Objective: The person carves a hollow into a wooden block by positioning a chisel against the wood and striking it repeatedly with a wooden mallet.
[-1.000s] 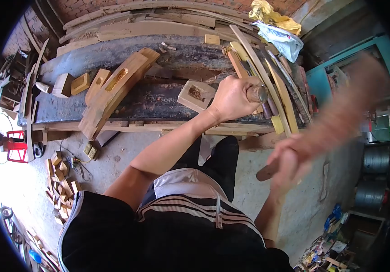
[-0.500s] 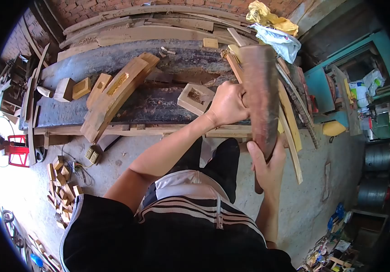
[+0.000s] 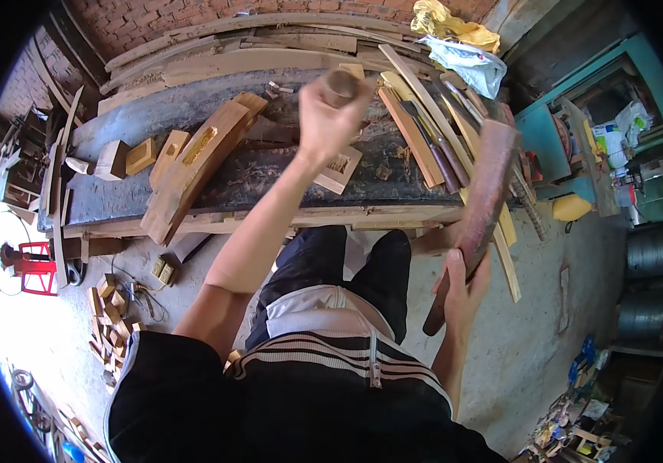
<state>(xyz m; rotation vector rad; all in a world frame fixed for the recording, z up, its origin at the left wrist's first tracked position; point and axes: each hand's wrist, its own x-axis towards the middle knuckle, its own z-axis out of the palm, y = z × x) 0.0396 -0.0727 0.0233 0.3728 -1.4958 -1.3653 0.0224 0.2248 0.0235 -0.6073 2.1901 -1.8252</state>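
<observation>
My left hand (image 3: 322, 127) is wrapped round the wooden handle of a chisel (image 3: 340, 87), seen end-on; its blade is hidden under the hand. Just below that hand lies a pale wooden block (image 3: 339, 174) with a recess cut in it, partly covered. My right hand (image 3: 462, 289) grips a heavy wooden mallet (image 3: 489, 181), shaped like a club and held tilted at the bench's right end. Left of the hands, a long timber (image 3: 185, 181) with a chip-filled mortise rests on the dark bench (image 3: 269, 174).
Several chisels (image 3: 435, 143) and wood strips (image 3: 424, 89) lie at the bench's right. Small blocks (image 3: 140, 156) stand at its left. Plastic bags (image 3: 466, 65) sit at the back right. Offcuts (image 3: 107, 316) are heaped on the floor at left, near a cable (image 3: 142, 289).
My left hand has moved left and away from me, off the mallet's side, and the chisel handle now shows. The mallet has swung lower and to the right in my right hand.
</observation>
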